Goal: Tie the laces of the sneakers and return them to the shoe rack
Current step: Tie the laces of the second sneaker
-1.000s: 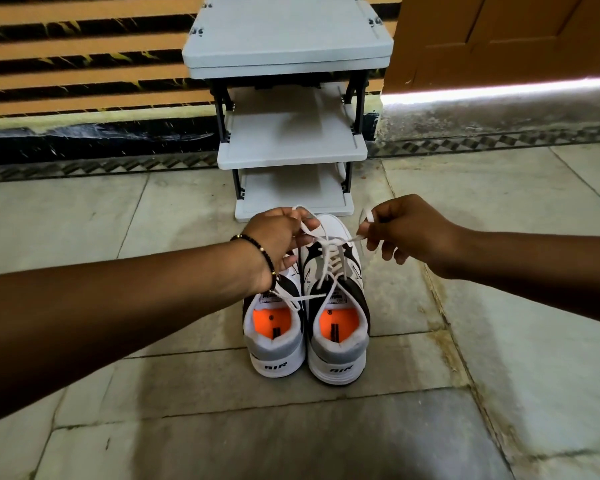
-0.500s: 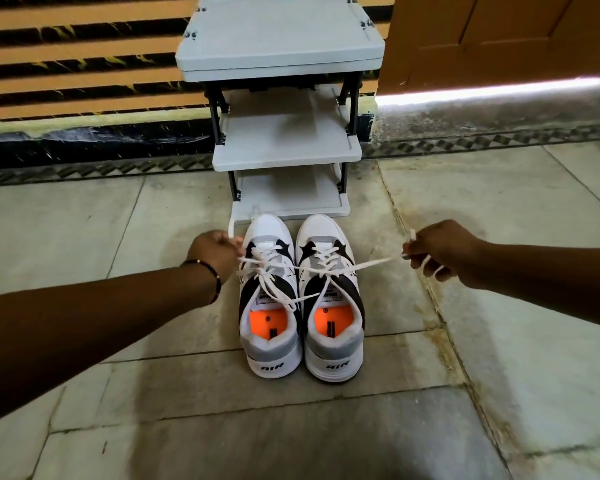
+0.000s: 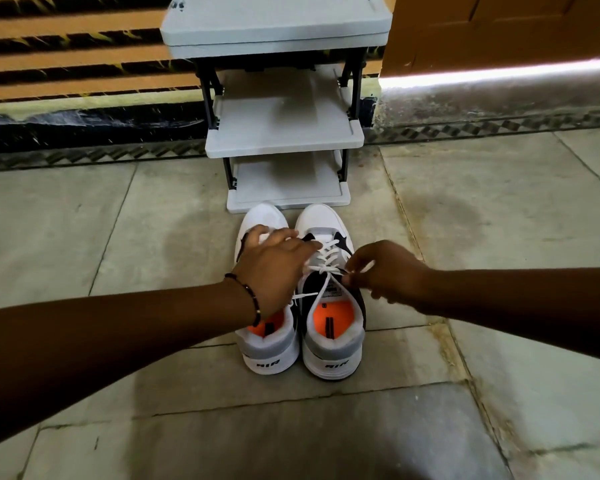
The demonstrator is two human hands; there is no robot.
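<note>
Two white, black and grey sneakers with orange insoles stand side by side on the floor, toes toward the shoe rack (image 3: pixel 284 135). My left hand (image 3: pixel 274 268) lies over the left sneaker (image 3: pixel 271 355) and hides its laces. Its fingers reach across to the white laces (image 3: pixel 326 259) of the right sneaker (image 3: pixel 333 355). One lace strand runs from the knot point down-left and under this hand. My right hand (image 3: pixel 387 273) pinches the other lace strand just right of the crossing, close over the tongue.
The grey three-shelf rack stands against a striped wall, its bottom shelf (image 3: pixel 288 188) almost touching the sneaker toes. An orange-brown door (image 3: pixel 499 29) is at the back right, with light under it. Stone floor tiles (image 3: pixel 153 237) spread all round.
Both hands had pulled the lace ends wide apart to the sides. They have now come back together over the right sneaker's laces, and the strands are slack.
</note>
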